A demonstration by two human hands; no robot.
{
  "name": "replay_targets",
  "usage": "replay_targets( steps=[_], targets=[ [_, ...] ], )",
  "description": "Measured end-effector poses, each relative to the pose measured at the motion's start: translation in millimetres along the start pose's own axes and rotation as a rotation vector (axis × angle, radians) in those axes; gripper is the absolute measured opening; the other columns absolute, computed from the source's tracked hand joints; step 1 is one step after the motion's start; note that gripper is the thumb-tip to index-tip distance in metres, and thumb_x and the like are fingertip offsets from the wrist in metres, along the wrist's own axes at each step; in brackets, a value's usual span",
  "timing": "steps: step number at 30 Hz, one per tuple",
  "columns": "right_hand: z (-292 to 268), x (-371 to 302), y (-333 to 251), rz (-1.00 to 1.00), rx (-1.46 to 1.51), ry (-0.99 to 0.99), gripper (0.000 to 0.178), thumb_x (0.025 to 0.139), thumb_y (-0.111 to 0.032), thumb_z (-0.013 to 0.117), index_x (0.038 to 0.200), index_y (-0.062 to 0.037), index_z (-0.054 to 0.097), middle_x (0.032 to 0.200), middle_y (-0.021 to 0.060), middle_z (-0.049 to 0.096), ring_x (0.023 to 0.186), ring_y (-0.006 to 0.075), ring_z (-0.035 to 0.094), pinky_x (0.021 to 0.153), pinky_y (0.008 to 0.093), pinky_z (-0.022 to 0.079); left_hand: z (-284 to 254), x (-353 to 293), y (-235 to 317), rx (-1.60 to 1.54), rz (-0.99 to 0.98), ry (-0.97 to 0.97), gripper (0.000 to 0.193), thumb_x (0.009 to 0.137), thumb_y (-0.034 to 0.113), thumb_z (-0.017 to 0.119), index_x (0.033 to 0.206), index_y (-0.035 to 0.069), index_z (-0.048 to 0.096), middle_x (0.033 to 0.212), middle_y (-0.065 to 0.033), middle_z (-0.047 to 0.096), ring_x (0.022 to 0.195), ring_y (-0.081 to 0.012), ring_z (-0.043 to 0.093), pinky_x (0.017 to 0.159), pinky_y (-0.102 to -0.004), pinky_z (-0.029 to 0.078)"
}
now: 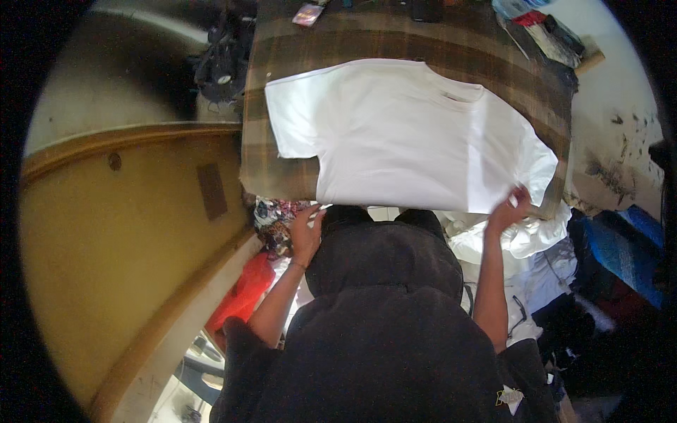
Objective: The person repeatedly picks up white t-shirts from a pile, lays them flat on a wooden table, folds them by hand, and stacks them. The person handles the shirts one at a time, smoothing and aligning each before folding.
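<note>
Table (395,37) covered in brown plaid cloth stretches under the white T-shirt (405,141) and beyond its far side. A yellow-brown wooden panel (120,261) stands left of the shirt and nearer the person. The shirt itself lies spread on the table, sleeves out to both sides, neckline at the far right, hem along the near edge; brighter light falls on its right part.

Below the shirt's right end hangs crumpled white cloth (508,236), and farther right of the shirt is blue fabric (624,236). Red cloth (243,290) lies below the shirt's left end, with patterned fabric (275,215) closer to it.

The left hand (305,238) is at the shirt's left hem corner; whether its fingers pinch the edge, I cannot tell. The right hand (509,209), blurred, is at the right hem corner, below the sleeve; its fingers' state cannot be told either. Beyond the shirt's far side sits a small pink packet (308,14).
</note>
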State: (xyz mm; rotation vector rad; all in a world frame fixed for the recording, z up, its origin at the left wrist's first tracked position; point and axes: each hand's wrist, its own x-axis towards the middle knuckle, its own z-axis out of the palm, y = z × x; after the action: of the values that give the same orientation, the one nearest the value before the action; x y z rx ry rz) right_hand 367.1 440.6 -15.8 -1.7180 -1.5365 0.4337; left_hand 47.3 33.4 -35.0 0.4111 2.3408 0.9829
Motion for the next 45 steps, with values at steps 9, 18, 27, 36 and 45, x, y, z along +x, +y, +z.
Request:
replay_targets(
  steps=[9,18,27,36,45],
  targets=[
    [143,-174,-263,-1.446,-0.107,-1.340,0.027,0.098,-0.014,0.072,0.122,-0.0238,0.077,0.130,0.0036,0.066,0.119,0.0284,0.065,0.092,0.0462,0.059,46,-22,-37,-0.276,-0.019,0.117,0.028,0.093,0.020,0.085,0.107,-0.002,0.077,0.107,-0.0183,0.076,0.099,-0.0356,0.075,0.082,-0.0417,0.061],
    [135,-179,-239,-1.294,0.074,-1.327,0.028,0.097,-0.016,0.073,0.125,-0.0187,0.076,0.143,0.0063,0.064,0.134,0.0327,0.059,0.112,0.0506,0.046,35,-31,-19,-0.155,-0.082,0.369,0.012,0.099,0.006,0.071,0.109,0.000,0.068,0.097,-0.0133,0.072,0.076,-0.0282,0.067,0.072,-0.0431,0.054],
    [200,-115,-220,-1.103,-0.349,-0.892,0.056,0.114,-0.043,0.048,0.168,-0.0317,0.039,0.179,0.0049,0.027,0.165,0.0337,0.023,0.129,0.0707,0.014,-24,94,50,-0.351,-0.157,0.344,0.039,0.103,0.036,0.076,0.113,0.000,0.066,0.078,-0.0131,0.078,0.073,-0.0268,0.077,0.069,-0.0403,0.056],
    [233,-114,-231,-1.106,-0.491,-0.809,0.061,0.115,-0.056,0.031,0.174,-0.0403,0.022,0.184,-0.0046,0.012,0.169,0.0269,0.010,0.131,0.0715,0.000,-50,112,69,-0.136,-0.244,0.446,0.029,0.100,0.027,0.075,0.112,0.002,0.069,0.086,-0.0127,0.075,0.081,-0.0321,0.073,0.079,-0.0449,0.055],
    [241,-113,-243,-1.045,-0.601,-0.885,0.061,0.116,-0.057,0.028,0.174,-0.0374,0.026,0.183,-0.0023,0.015,0.169,0.0281,0.010,0.132,0.0679,-0.002,-41,221,106,0.752,0.411,0.261,0.074,0.109,0.034,0.053,0.172,0.004,0.027,0.181,-0.0135,0.022,0.168,-0.0308,0.017,0.134,-0.0642,0.007]
  ],
)
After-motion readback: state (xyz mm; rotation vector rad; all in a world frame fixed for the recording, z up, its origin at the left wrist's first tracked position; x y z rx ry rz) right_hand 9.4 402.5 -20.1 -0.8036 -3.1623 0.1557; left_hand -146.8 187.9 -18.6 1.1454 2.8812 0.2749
